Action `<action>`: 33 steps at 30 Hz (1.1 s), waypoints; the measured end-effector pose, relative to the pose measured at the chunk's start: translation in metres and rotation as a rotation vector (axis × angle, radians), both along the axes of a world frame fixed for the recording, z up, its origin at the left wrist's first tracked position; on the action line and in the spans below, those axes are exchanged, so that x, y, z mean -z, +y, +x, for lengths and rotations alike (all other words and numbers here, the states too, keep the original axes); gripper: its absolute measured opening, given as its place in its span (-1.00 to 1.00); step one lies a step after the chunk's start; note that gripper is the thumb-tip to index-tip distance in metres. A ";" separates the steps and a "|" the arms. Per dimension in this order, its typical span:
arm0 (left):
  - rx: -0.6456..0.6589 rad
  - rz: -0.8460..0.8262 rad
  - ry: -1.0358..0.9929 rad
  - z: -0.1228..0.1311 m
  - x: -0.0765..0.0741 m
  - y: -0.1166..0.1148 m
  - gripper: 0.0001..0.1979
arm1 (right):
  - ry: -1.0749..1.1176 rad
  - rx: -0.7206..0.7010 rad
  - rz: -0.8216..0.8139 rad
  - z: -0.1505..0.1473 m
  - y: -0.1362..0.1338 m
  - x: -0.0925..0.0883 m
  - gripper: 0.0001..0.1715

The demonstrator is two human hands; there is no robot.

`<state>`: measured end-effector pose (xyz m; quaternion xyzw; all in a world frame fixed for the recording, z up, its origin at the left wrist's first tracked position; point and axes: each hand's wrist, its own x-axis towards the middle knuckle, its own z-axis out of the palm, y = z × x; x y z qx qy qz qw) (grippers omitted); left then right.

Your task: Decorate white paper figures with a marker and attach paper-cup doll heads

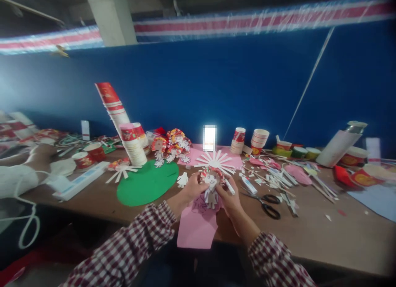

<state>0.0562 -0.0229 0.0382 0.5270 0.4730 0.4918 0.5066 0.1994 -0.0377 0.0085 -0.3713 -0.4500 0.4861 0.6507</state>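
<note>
Between my two hands is a paper doll (pixel 212 188) with a drawn smiling face, a white body and curled red-and-yellow paper hair. My left hand (pixel 194 188) grips its left side, and my right hand (pixel 229 199) grips its right side. A white marker-like stick (pixel 229 187) also rests along the fingers of my right hand. Under the doll lies a pink paper sheet (pixel 198 229) with dark drawn lines, overhanging the table's front edge. A small white paper figure cutout (pixel 182 179) lies left of my left hand. Behind the doll, white paper strips (pixel 215 160) fan out.
Black-handled scissors (pixel 269 206) lie to the right among paper scraps. A green paper oval (pixel 148 188) and a leaning stack of cups (pixel 119 118) are on the left. Finished-looking paper dolls (pixel 177 143) stand behind. At far left is another person's arm (pixel 18 179).
</note>
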 end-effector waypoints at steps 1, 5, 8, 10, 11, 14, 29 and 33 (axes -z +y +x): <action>-0.011 -0.002 0.001 0.000 0.002 0.000 -0.65 | -0.002 -0.008 0.002 0.000 -0.001 0.000 -0.45; -0.057 -0.016 -0.005 0.000 0.009 0.002 -0.62 | -0.020 0.007 -0.023 0.000 -0.002 0.000 -0.42; -0.059 -0.035 -0.027 0.000 0.011 0.004 -0.60 | -0.046 0.032 -0.012 -0.001 -0.001 0.001 -0.43; -0.037 -0.035 -0.048 0.000 0.011 0.005 -0.59 | -0.061 0.046 0.001 -0.001 0.000 0.001 -0.42; -0.025 -0.034 -0.058 0.000 0.011 0.005 -0.59 | -0.068 0.055 0.004 -0.001 0.001 0.001 -0.42; 0.001 -0.033 -0.077 -0.001 0.010 0.005 -0.64 | -0.087 0.070 -0.001 0.000 0.001 0.000 -0.44; -0.209 0.014 0.116 -0.125 -0.066 0.092 -0.67 | -0.208 0.140 0.033 -0.009 0.032 -0.030 -0.52; -0.276 0.128 0.129 -0.158 -0.099 0.135 -0.65 | -0.318 0.162 0.090 -0.012 0.055 -0.008 -0.55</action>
